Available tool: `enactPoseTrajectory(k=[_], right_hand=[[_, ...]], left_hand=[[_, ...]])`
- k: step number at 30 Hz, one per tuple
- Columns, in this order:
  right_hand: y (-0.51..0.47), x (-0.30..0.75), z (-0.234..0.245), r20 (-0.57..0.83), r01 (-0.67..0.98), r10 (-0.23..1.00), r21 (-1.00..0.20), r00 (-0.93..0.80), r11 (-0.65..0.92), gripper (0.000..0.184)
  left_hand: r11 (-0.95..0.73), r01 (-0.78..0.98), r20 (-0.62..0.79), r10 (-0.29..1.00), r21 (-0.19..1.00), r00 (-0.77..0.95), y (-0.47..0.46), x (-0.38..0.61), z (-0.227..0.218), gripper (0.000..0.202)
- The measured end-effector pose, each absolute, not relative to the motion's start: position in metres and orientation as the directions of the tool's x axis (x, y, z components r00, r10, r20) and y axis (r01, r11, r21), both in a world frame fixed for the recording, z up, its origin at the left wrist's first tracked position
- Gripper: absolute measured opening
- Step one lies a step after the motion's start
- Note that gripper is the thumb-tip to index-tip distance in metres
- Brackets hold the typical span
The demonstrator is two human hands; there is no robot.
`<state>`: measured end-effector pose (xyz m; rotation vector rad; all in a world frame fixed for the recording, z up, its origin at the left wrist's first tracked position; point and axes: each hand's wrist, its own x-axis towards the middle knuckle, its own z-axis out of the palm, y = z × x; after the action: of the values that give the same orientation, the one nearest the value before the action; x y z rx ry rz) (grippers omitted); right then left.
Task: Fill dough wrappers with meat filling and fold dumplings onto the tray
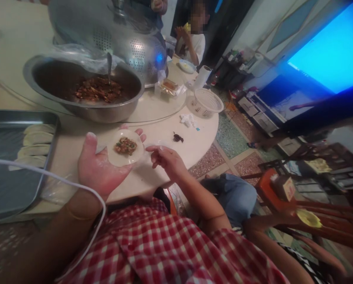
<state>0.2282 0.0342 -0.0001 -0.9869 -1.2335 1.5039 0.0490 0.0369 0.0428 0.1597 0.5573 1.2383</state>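
My left hand (101,167) is palm up with its fingers spread, and a round white dumpling wrapper (125,157) lies on them. A small mound of minced filling (125,145) sits in the wrapper's middle. Just to the right of the wrapper is my right hand (166,157), floury, its fingers curled loosely with nothing visible in them. Behind my hands stands a large steel bowl (61,77) of brown filling with a spoon (109,67) upright in it. Folded dumplings (36,144) lie in a row on a metal tray (4,189) at the left.
The round table (191,144) also carries a big perforated steel pot (126,43), a white plastic basket (207,102), a paper roll (202,77) and crumpled tissue (187,119). A person sits at the far side. Another person's arm reaches in at lower right. Wooden chairs stand to the right.
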Motion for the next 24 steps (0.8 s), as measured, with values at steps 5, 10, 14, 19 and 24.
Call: enactPoseTrajectory(k=[5,10,14,19,24], right_hand=[[0.028,0.236,-0.004,0.499,0.399,0.861,-0.772,-0.101,0.494,0.029],[0.033,0.236,-0.016,0.84,0.674,0.377,-0.019,-0.39,0.738,0.024],[0.042,0.238,-0.032,0.796,0.685,0.391,0.041,-0.463,0.727,0.023],[0.045,0.241,-0.036,0.848,0.685,0.259,0.157,-0.463,0.712,0.02],[0.05,0.243,-0.036,0.866,0.673,0.135,0.266,-0.481,0.69,0.017]], left_hand=[[0.396,-0.84,-0.336,0.9,0.371,0.277,0.037,0.048,0.047,0.07],[0.496,-0.787,-0.3,0.864,0.366,0.405,0.035,0.045,0.047,0.074],[0.508,-0.774,-0.271,0.86,0.378,0.432,0.032,0.044,0.05,0.074],[0.533,-0.757,-0.32,0.842,0.377,0.434,0.029,0.048,0.051,0.074],[0.545,-0.744,-0.309,0.836,0.386,0.453,0.029,0.049,0.046,0.073]])
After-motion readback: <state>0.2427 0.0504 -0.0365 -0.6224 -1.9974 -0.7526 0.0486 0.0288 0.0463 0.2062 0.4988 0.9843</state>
